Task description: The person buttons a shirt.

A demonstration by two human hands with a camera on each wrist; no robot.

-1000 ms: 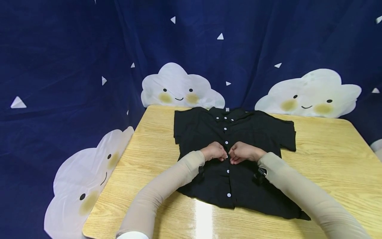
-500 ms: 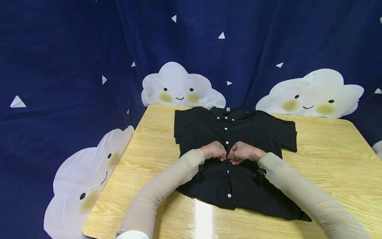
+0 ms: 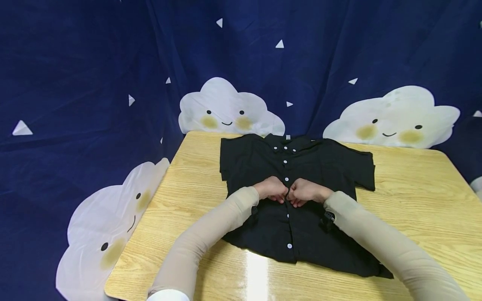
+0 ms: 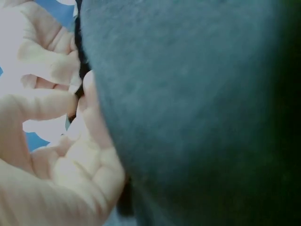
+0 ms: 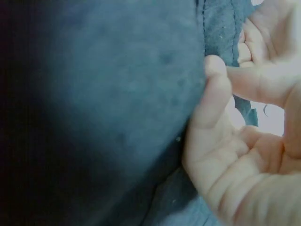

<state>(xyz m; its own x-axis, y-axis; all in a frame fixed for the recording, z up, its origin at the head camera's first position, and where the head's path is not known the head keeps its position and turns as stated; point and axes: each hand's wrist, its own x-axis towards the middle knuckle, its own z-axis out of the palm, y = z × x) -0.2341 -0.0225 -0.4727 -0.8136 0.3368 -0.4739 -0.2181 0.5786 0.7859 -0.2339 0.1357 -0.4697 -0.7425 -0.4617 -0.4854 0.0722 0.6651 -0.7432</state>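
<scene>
A black short-sleeved button-up shirt [image 3: 260, 163] lies front up, its collar at the far side and its hem towards me. My left hand [image 3: 273, 189] and right hand [image 3: 304, 191] meet at the middle of the front opening, fingertips nearly touching. In the left wrist view, the thumb and fingers of my left hand [image 4: 70, 165] pinch the dark fabric edge. From the right wrist view, my right hand [image 5: 244, 146] pinches the placket between thumb and finger. White buttons show above and below the hands, such as the bottom button [image 3: 289, 246]. Whatever sits between the fingertips is hidden.
The shirt rests on a light wooden table [image 3: 418, 200] with rounded corners. A dark blue curtain [image 3: 241, 46] with white clouds hangs behind the table and along its left side. Both forearms, in beige sleeves, reach in from the near edge.
My left hand has shifted slightly right, closing the small gap to the right hand. A white spot at the left fingertips a second ago is now hidden. The shirt stays in place.
</scene>
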